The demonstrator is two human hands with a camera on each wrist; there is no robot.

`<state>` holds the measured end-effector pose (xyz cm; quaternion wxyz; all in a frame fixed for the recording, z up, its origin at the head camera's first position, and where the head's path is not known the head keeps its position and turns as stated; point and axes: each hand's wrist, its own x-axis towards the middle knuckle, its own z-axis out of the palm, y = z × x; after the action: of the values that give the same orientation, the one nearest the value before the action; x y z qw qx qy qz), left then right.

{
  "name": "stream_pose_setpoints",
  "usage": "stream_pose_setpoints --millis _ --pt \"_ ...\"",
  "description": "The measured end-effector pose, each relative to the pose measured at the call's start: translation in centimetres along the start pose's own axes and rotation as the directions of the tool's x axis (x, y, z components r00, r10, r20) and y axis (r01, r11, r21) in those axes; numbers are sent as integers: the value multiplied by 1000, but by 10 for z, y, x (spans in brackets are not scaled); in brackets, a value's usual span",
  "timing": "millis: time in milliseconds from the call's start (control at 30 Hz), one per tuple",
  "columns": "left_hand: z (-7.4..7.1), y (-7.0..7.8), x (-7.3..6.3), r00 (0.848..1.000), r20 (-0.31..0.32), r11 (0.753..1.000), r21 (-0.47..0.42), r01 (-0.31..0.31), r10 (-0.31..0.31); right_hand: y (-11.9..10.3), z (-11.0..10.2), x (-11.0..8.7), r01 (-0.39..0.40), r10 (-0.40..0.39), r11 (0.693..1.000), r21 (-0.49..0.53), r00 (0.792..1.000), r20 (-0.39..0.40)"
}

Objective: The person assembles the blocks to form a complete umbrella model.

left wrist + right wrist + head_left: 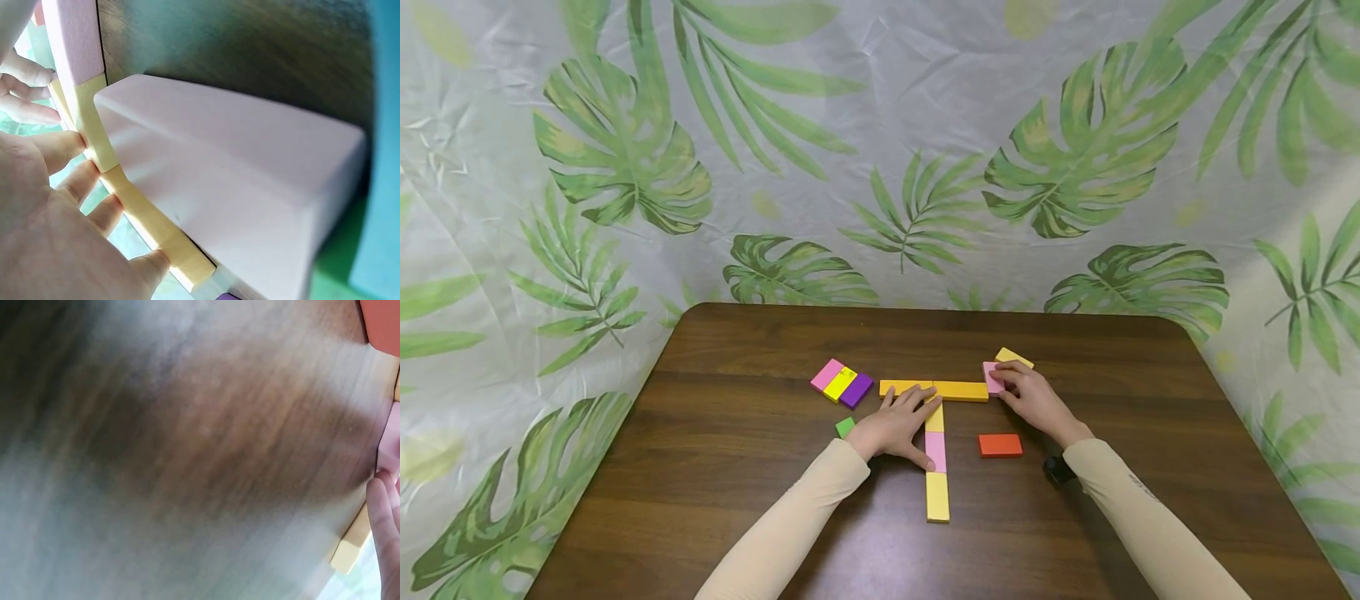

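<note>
Pink block at fingertips of right grip.

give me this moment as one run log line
left hand: touches orange blocks | right hand: pinches pink block at their right end | red block: apart, flat

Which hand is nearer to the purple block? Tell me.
Left: the left hand is just right of the purple block; the right hand is much farther right, at a pink block.

The head view looks forward and down over the desk. Wrist views sit close; head and right share the held pink block
</note>
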<state>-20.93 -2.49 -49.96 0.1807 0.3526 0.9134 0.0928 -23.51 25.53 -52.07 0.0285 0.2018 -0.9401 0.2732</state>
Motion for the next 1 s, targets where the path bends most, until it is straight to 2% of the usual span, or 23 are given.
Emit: stream_pose_setpoints --millis 367,533,767,1000 --pt "0 -1 0 1000 -10 1000 0 -7 7 0 -1 0 6 -6 1000 14 1000 5" --pt "0 0 -1 1000 -8 1000 0 -7 7 3 -3 0 -8 10 999 42 999 -47" --pt "-1 0 -1 1000 -6 1000 1 -3 3 10 -9 1 -54 47 997 -51 990 -133" --pt "-1 0 -2 1000 -4 1000 -4 -3 3 19 -12 -2 -104 88 989 -105 985 -147"
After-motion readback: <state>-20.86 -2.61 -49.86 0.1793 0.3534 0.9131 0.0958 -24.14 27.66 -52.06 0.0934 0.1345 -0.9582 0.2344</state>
